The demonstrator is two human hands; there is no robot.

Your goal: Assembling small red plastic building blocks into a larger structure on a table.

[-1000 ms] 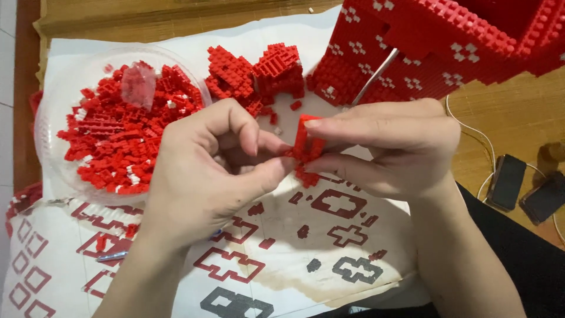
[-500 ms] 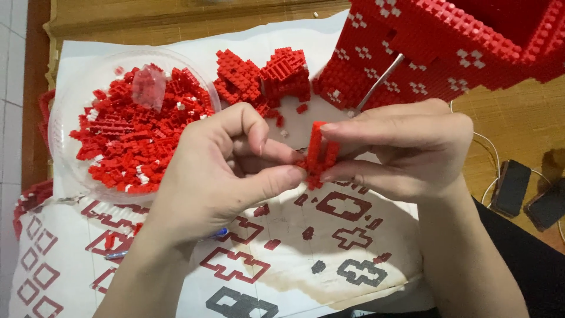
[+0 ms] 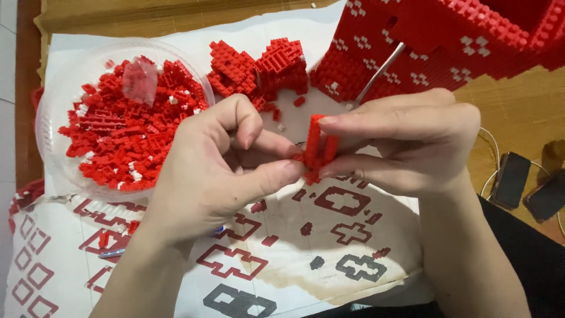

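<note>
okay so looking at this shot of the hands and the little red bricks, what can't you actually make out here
- Small red brick piece, head view: its lower part is hidden by the left hand and right hand pinching it.
- Large red brick model: cut off by the top and right edges.
- Metal rod: its lower end disappears behind the right hand.
- Loose bricks in the clear bowl: too small to count.

A home hobby table: a wooden tabletop (image 3: 518,112) under patterned paper (image 3: 176,277), a clear bowl of tiny red bricks (image 3: 118,135) left of it (phones (image 3: 511,179) at the paper's right).
</note>
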